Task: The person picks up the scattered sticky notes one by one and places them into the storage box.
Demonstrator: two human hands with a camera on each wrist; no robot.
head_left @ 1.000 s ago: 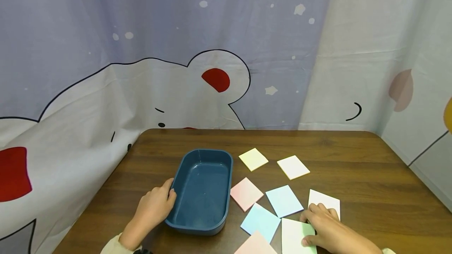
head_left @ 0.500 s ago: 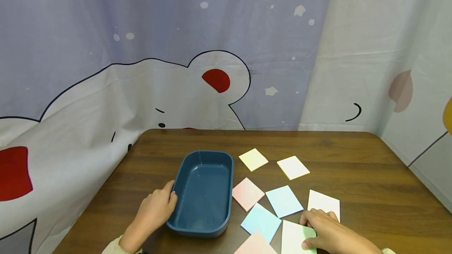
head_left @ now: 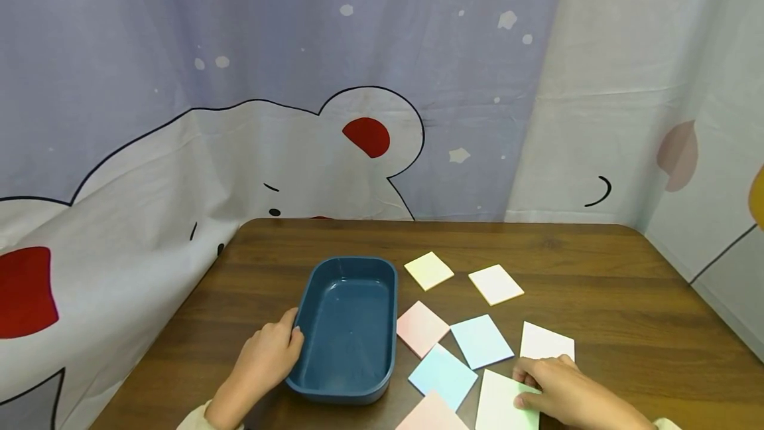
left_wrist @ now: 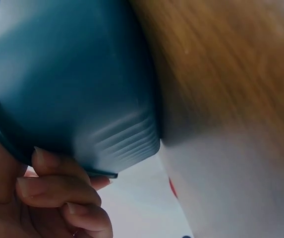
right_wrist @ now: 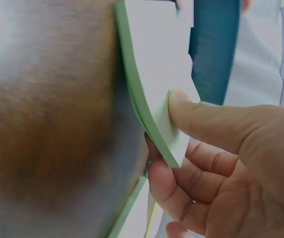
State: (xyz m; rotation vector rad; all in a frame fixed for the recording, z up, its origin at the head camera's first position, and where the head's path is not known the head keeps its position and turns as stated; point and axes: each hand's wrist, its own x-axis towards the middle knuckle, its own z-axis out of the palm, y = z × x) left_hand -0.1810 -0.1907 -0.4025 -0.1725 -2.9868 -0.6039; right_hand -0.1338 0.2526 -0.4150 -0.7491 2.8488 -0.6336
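A dark blue rectangular plastic bin [head_left: 349,344] stands on the table, and my left hand [head_left: 262,357] grips its left rim. In the left wrist view, curled fingers [left_wrist: 62,186] hold the edge beside the bin's ribbed wall [left_wrist: 127,134]. At the front right, my right hand [head_left: 564,387] pinches the corner of a pale green sticky note pad [head_left: 500,403]. The right wrist view has the thumb on the top face of the pad [right_wrist: 154,59] and fingers beneath; the pad bends upward at that corner. Just beyond this hand lies a whitish pad [head_left: 546,340], partly covered.
Several other pads lie between bin and right hand: a pink one [head_left: 421,328], a light blue one [head_left: 481,341], another blue one [head_left: 443,375] and a peach one [head_left: 432,413]. Farther back are yellow [head_left: 429,271] and cream [head_left: 496,284] pads. A printed curtain [head_left: 298,151] hangs behind the table.
The bin and my left hand have shifted slightly right and nearer. The green pad has turned a little and its held corner moved slightly right with my right hand.
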